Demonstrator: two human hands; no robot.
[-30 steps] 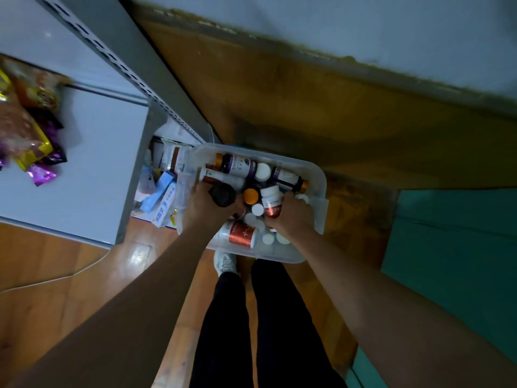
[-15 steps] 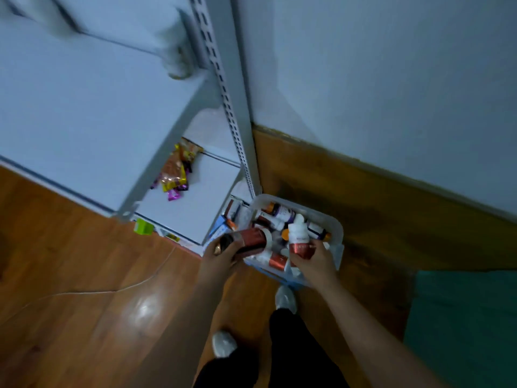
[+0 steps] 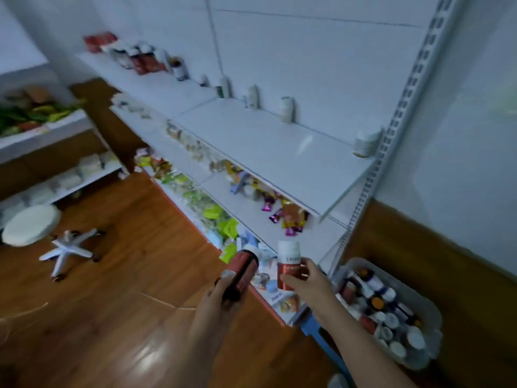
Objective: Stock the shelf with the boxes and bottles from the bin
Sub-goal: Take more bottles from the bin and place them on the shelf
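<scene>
Leftmost, a white round stool with a star-shaped wheeled base stands on the wooden floor, in front of a low side rack holding blurred green and pale goods. Moving right, a long white shelf unit runs diagonally away from the viewer. Its upper board carries a few small white bottles spaced along the back wall and is bare at the front; one more sits by the slotted upright post. The boards beneath are crowded with colourful snack packets and small boxes.

Low in the middle, the left hand grasps a red bottle with a dark cap, tilted, held in the air in front of the lowest boards. Just beside it, the right hand grips a white-capped bottle with a red label, upright. The two bottles are close but apart.

Further right, beyond the right forearm, a clear plastic bin sits by the wood-panelled wall, packed with more bottles. A blue object shows partly under the forearm.
</scene>
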